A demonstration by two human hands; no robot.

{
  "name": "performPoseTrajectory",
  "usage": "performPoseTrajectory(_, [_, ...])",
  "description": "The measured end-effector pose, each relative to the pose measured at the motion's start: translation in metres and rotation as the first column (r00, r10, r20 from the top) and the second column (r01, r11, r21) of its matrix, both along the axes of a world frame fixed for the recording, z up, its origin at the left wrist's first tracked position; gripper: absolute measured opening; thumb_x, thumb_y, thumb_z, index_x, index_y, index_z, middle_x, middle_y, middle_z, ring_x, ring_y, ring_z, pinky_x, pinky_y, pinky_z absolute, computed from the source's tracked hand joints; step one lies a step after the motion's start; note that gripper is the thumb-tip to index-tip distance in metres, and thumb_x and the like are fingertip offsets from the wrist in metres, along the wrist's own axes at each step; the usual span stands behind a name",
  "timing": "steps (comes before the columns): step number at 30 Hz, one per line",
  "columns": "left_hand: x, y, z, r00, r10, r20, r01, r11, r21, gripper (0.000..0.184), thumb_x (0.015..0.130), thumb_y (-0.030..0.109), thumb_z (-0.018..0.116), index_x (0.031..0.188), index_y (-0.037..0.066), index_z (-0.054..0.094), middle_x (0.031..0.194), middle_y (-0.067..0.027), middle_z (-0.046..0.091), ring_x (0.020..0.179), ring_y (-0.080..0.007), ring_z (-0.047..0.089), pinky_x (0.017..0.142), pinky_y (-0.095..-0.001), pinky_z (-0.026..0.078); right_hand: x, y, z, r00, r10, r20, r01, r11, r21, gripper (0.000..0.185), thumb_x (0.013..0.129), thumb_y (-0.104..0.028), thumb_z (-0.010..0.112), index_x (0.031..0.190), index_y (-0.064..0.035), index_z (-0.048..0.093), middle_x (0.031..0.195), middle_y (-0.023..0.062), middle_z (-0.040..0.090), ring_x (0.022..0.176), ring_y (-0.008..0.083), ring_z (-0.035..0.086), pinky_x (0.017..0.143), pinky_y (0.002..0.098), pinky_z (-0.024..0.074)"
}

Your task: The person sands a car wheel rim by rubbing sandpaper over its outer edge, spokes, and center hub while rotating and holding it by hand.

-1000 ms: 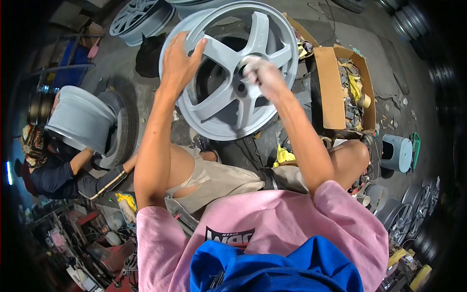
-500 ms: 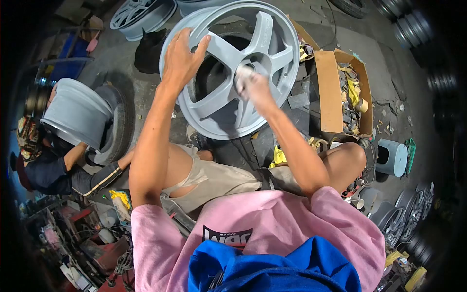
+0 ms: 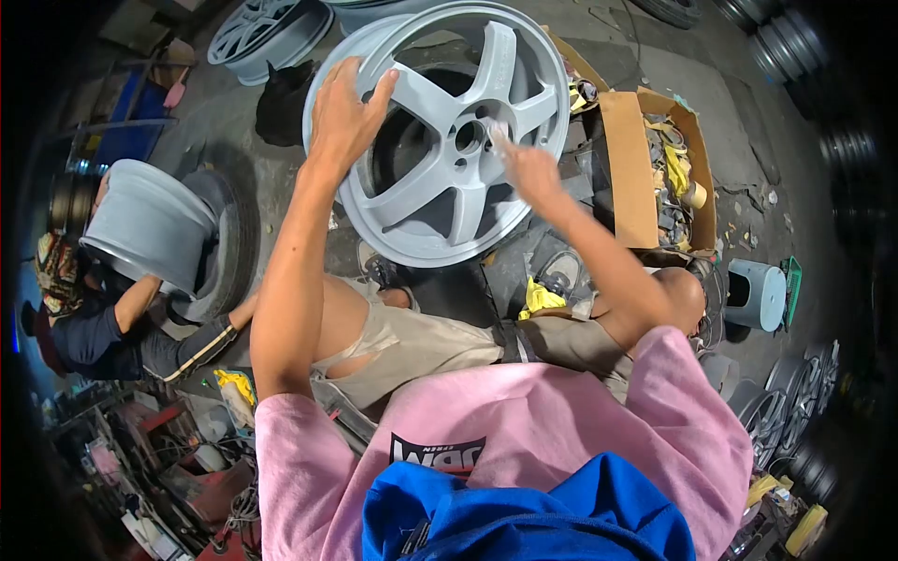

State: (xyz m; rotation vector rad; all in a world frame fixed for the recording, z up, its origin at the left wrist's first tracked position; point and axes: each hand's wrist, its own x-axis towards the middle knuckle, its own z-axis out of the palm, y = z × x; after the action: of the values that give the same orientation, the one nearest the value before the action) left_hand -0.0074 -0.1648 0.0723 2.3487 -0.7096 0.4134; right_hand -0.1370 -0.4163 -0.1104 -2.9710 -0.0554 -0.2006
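Note:
A grey spoked wheel rim (image 3: 421,201) leans tilted in front of me, its centre hole and bolt holes showing. My left hand (image 3: 346,110) grips the rim's upper left edge, thumb apart from the fingers. Close to the hub, over the right-hand spokes, is my right hand (image 3: 526,168). Its fingers are drawn together and blurred by motion, around something pale that I cannot make out. Behind the rim, dark rubber shows through the gaps between spokes.
An open cardboard box (image 3: 629,173) of scraps stands right of the rim. At left, a co-worker (image 3: 94,332) handles another grey rim (image 3: 154,224) beside a tyre (image 3: 224,248). A black cat (image 3: 281,107) sits behind. A blue stool (image 3: 756,294) is at right.
My right hand has moved off the centre hole toward the right-hand spokes, uncovering the hub. My left hand has kept its place on the rim.

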Motion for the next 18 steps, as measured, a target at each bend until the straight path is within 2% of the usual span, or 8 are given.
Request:
performPoseTrajectory(1, [0.002,0.001,-0.001,1.0,0.0,-0.004,0.0,1.0,0.002,0.056,0.096,0.039,0.071,0.122,-0.01,0.064,0.119,-0.0299,0.067,0.112,-0.0452,0.065,0.097,-0.0481,0.05,-0.008,0.013,-0.004,0.993,-0.09,-0.079,0.101,0.982,0.161,0.052,0.097,-0.01,0.058,0.148,-0.0206,0.057,0.102,0.0166,0.075,0.08,0.0387,0.073,0.07,0.0497,0.0591])
performPoseTrajectory(2, [0.002,0.003,-0.002,1.0,-0.002,-0.012,0.002,1.0,0.004,0.056,0.095,0.039,0.071,0.121,-0.01,0.064,0.119,-0.0299,0.068,0.112,-0.0453,0.065,0.097,-0.0481,0.05,-0.017,0.016,-0.005,0.993,-0.087,-0.083,0.1,0.981,0.164,0.052,0.097,-0.01,0.058,0.148,-0.0206,0.057,0.102,0.0166,0.075,0.08,0.0387,0.073,0.07,0.0497,0.0591])
performPoseTrajectory(4, [0.0,0.002,-0.001,1.0,-0.008,-0.02,0.008,1.0,0.005,0.056,0.095,0.039,0.071,0.121,-0.01,0.064,0.118,-0.0299,0.068,0.111,-0.0453,0.065,0.097,-0.0483,0.05,-0.029,0.017,0.004,0.999,-0.034,-0.021,0.039,0.937,0.346,0.044,0.099,-0.012,0.057,0.142,-0.0188,0.062,0.108,0.0222,0.074,0.084,0.0425,0.072,0.075,0.0515,0.0578])
performPoseTrajectory(5, [-0.001,0.002,0.0,1.0,-0.014,-0.026,0.014,1.0,0.002,0.056,0.095,0.039,0.071,0.12,-0.01,0.064,0.118,-0.03,0.068,0.111,-0.0453,0.065,0.096,-0.0485,0.05,-0.028,0.015,0.005,0.992,-0.063,0.112,0.006,0.892,0.452,0.041,0.099,-0.013,0.057,0.139,-0.0174,0.064,0.106,0.0244,0.072,0.085,0.044,0.07,0.079,0.0502,0.0567])
performPoseTrajectory(8, [-0.001,0.001,0.0,1.0,-0.012,0.008,0.012,1.0,0.005,0.055,0.095,0.039,0.071,0.12,-0.01,0.064,0.118,-0.03,0.067,0.11,-0.0455,0.065,0.096,-0.0487,0.05,-0.013,0.015,0.037,0.929,-0.219,0.298,0.084,0.91,0.407,0.038,0.099,-0.013,0.059,0.137,-0.0155,0.066,0.108,0.0224,0.069,0.091,0.0421,0.068,0.083,0.0486,0.056])
performPoseTrajectory(9, [-0.001,0.001,0.0,1.0,-0.011,0.011,0.011,1.0,0.005,0.055,0.095,0.039,0.071,0.12,-0.01,0.064,0.118,-0.03,0.067,0.11,-0.0455,0.065,0.096,-0.0487,0.05,-0.003,0.013,0.022,0.912,-0.213,0.35,0.11,0.951,0.29,0.04,0.098,-0.013,0.062,0.137,-0.0131,0.064,0.109,0.0192,0.065,0.097,0.0391,0.066,0.086,0.0468,0.056])
performPoseTrajectory(13, [0.003,0.003,-0.001,1.0,-0.019,0.024,0.019,1.0,0.003,0.055,0.096,0.039,0.071,0.119,-0.01,0.064,0.118,-0.0301,0.067,0.111,-0.0458,0.065,0.096,-0.0488,0.05,-0.018,0.041,-0.013,0.958,-0.205,0.201,0.133,0.937,0.322,0.045,0.093,-0.008,0.065,0.138,-0.0062,0.062,0.11,0.0195,0.067,0.101,0.0367,0.067,0.09,0.0468,0.0553])
performPoseTrajectory(18, [-0.004,0.0,0.001,1.0,0.003,-0.001,-0.003,1.0,0.007,0.055,0.096,0.039,0.071,0.12,-0.01,0.064,0.119,-0.0304,0.067,0.112,-0.0461,0.064,0.096,-0.049,0.05,-0.023,0.03,0.02,0.949,-0.134,0.286,0.025,0.935,0.354,0.045,0.093,-0.006,0.064,0.138,-0.0034,0.061,0.102,0.0204,0.068,0.099,0.0394,0.066,0.089,0.048,0.054])
